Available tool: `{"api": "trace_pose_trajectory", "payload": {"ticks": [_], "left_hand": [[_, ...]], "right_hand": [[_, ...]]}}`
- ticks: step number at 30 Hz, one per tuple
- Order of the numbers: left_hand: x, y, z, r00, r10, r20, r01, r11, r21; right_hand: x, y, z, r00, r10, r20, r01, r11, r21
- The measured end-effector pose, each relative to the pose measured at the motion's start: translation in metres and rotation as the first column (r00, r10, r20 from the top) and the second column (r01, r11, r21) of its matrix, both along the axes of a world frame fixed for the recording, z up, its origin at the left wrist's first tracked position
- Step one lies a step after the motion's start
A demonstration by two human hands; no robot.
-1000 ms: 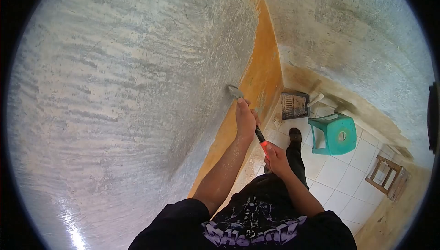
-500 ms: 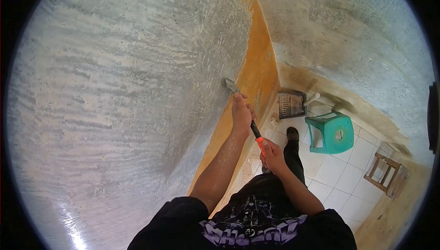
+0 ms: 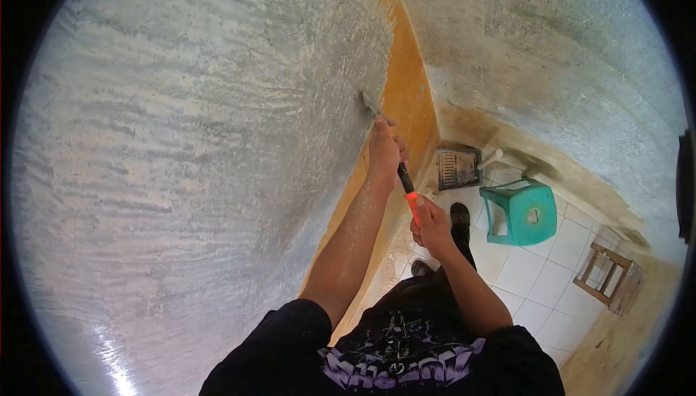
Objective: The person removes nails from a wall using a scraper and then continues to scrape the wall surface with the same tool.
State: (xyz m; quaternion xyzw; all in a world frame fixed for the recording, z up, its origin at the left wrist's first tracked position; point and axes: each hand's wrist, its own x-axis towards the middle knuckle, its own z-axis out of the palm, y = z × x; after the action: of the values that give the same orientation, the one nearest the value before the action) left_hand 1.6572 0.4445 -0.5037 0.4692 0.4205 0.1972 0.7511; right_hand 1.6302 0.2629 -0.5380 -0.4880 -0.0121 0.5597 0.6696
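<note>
Both hands hold a long-handled scraper (image 3: 407,178) with a black and orange grip. My left hand (image 3: 384,151) is closed around its upper part, close to the metal blade. My right hand (image 3: 431,225) grips the orange lower end. The blade meets the grey, roughly scraped wall (image 3: 217,128), just left of a strip of orange paint (image 3: 407,80) that runs down towards the corner. Pale dust speckles my left forearm. The blade's exact shape is blurred.
On the white tiled floor (image 3: 522,273) stand a green plastic stool (image 3: 535,215) and a small wooden stool (image 3: 605,276). A dirty dark paint tray (image 3: 458,169) lies in the corner beside a pale handle (image 3: 491,158). Another wall (image 3: 544,48) rises on the right.
The scraper blade and both hands have moved upward in view, along the wall beside the orange strip. The grip on the tool is the same.
</note>
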Motion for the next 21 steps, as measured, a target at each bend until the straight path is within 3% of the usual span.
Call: {"api": "trace_pose_trajectory", "payload": {"ticks": [4,6,9,12,15,21], "left_hand": [[-0.052,-0.016,-0.017,0.999,0.051,-0.011,-0.051,0.997,-0.061],[-0.085,-0.028,-0.016,0.998,0.043,0.051,-0.034,0.983,-0.18],[-0.087,-0.022,-0.014,0.998,-0.002,0.066,0.017,0.975,-0.22],[-0.043,-0.005,-0.001,0.996,-0.079,0.031,0.082,0.992,-0.098],[-0.023,-0.007,-0.005,1.0,-0.03,-0.007,0.029,0.997,-0.078],[-0.07,-0.015,-0.013,0.998,-0.041,0.045,0.048,0.984,-0.171]], "right_hand": [[-0.039,-0.02,-0.02,0.993,0.094,0.066,-0.087,0.992,-0.094],[-0.06,-0.033,-0.017,0.992,0.109,0.068,-0.107,0.994,-0.025],[-0.057,-0.031,-0.012,0.995,0.1,0.03,-0.1,0.995,-0.025],[-0.025,-0.014,-0.003,0.996,0.065,-0.06,-0.067,0.997,-0.041],[-0.008,-0.014,-0.007,0.995,0.05,-0.084,-0.053,0.998,-0.029],[-0.047,-0.028,-0.008,0.995,0.03,-0.09,-0.034,0.999,-0.042]]}}
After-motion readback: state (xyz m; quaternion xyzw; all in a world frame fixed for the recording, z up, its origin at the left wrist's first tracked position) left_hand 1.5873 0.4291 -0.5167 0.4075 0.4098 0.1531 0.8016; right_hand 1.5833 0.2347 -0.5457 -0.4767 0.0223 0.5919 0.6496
